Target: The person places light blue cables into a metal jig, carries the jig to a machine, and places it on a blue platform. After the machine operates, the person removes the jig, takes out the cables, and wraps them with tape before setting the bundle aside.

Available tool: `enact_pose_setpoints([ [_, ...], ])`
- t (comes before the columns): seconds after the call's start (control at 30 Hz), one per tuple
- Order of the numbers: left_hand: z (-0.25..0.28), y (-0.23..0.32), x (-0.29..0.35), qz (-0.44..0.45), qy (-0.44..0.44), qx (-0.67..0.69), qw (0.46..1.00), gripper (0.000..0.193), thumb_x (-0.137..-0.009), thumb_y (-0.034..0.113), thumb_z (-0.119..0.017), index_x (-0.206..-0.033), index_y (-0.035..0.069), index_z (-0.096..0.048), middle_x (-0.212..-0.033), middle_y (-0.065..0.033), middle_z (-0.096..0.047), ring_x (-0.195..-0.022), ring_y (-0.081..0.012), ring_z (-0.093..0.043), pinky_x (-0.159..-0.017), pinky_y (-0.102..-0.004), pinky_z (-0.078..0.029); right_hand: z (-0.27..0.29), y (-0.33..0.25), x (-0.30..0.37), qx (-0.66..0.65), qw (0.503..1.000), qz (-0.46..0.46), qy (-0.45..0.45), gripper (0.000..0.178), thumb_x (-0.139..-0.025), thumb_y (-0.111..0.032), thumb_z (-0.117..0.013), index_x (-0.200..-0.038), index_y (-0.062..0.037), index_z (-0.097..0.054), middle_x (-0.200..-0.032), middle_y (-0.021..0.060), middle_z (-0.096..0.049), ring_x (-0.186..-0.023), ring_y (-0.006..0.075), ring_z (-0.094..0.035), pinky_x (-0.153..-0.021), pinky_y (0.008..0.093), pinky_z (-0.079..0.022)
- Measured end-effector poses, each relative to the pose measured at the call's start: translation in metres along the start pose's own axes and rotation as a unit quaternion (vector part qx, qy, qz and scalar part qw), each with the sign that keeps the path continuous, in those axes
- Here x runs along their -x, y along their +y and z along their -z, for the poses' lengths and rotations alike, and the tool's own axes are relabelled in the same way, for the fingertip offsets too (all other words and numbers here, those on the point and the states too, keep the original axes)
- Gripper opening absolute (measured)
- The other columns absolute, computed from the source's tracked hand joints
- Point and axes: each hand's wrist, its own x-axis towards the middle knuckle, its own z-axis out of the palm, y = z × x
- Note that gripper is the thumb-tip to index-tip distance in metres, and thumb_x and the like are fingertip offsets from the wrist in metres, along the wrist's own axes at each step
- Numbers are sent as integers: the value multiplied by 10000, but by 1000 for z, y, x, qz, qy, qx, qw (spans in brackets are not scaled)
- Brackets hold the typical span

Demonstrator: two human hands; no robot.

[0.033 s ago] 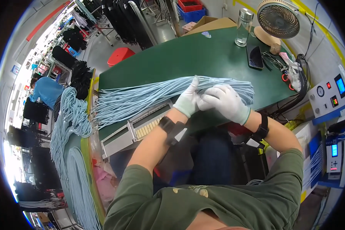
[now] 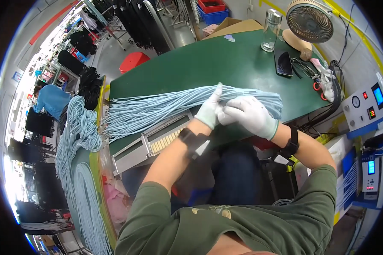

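Observation:
A long bundle of light blue cables [image 2: 157, 108] lies across the green table in front of me. My left hand [image 2: 210, 109], in a white glove, is at the bundle's near side with its thumb stretched up and apart. The rest of its fingers are partly covered by my right hand [image 2: 253, 117], also white-gloved. The right fingers are bent and pressed together against the left hand's fingers; anything between them is hidden. Left of my hands, a metal tray-like fixture [image 2: 134, 159] with a row of cream-coloured pieces [image 2: 165, 141] sits at the table's near edge, beside my left forearm.
On the far right of the table [image 2: 191, 63] stand a glass bottle [image 2: 270, 32], a phone [image 2: 283, 63] and a fan [image 2: 309, 21]. Control boxes [image 2: 364, 102] are at the right. More light blue cables [image 2: 78, 123] hang at the left, near a red stool [image 2: 134, 62].
My left hand and forearm have shifted very slightly to the right. My right hand keeps nearly the same place, its fingers still against the left hand. The cables lie as before.

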Motion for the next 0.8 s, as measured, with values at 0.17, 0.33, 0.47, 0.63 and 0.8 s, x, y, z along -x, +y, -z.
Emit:
enact_pose_setpoints([
  [0.17,29,-12,-7,-222,108,-38,968,498,-958,240,-662,-1366,3,-504,-1337,-133,-596,-1245,-275,-562,-1075,-429,-447,33,14,-42,-141,953,-248,99,494,-752,-205,-792,-1179,-23,-625,-1060,131,-684,-910,257,-685,-828,350,-549],
  [0.33,-3,-25,24,-283,-9,-275,919,564,-883,56,-713,-1390,16,-471,-1275,-112,-632,-1187,-244,-595,-1071,-394,-445,-47,105,-3,-203,844,-420,-265,521,-842,-423,-729,-1064,45,-674,-936,200,-705,-880,238,-669,-783,366,-521],
  [0.47,-8,-16,19,-354,-13,-521,777,751,-796,-45,-771,-1449,13,-405,-1296,-87,-621,-1213,-209,-576,-1081,-371,-433,-29,85,4,-430,709,-435,-352,571,-932,-479,-605,-1127,53,-681,-1026,185,-731,-965,242,-680,-887,379,-510],
  [0.63,55,4,-17,-292,33,-320,901,513,-836,67,-727,-1306,-6,-536,-1189,-105,-657,-1040,-218,-634,-932,-333,-509,-35,80,-12,-227,872,-347,-258,493,-935,-362,-644,-1271,-3,-617,-1050,202,-719,-903,296,-705,-834,391,-541],
  [0.8,-28,2,-8,-83,253,-782,564,279,-890,206,-622,-1080,6,-666,-926,-102,-705,-750,-213,-663,-692,-327,-553,26,29,-31,-166,913,-267,-260,612,-890,-434,-665,-1343,-47,-522,-1022,225,-706,-960,385,-677,-920,445,-509],
])
